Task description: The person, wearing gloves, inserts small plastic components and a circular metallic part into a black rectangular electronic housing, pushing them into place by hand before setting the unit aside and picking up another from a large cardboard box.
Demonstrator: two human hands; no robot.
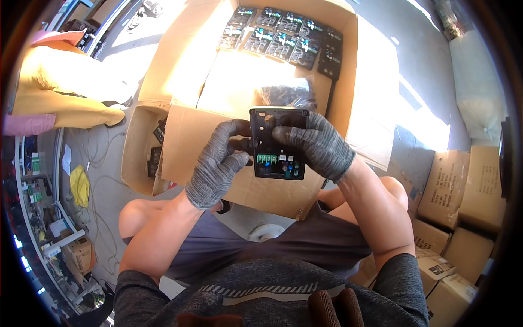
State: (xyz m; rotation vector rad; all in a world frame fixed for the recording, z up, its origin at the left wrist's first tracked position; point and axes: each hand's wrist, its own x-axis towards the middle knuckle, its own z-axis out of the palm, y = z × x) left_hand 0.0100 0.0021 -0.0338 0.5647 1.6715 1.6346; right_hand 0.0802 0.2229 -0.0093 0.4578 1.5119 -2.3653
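A black rectangular plastic housing (266,136) is held upright over the cardboard flap, with a green terminal strip and small electronic parts along its lower end. My right hand (326,147), in a grey knit glove, grips its right side, the thumb lying across the face. My left hand (213,163), gloved alike, has curled fingers at the housing's left edge, their dark tips against it. Whether anything small sits between those left fingertips cannot be made out. Just beyond the housing lies a clear plastic bag (287,92) with dark contents.
A large open carton (353,76) holds several similar black housings (282,46) in rows at its far end. At left stands a smaller carton (136,147) with dark parts. Closed boxes (444,185) are stacked at right. A person's yellow-clad leg (71,106) reaches in from the left, near shelving.
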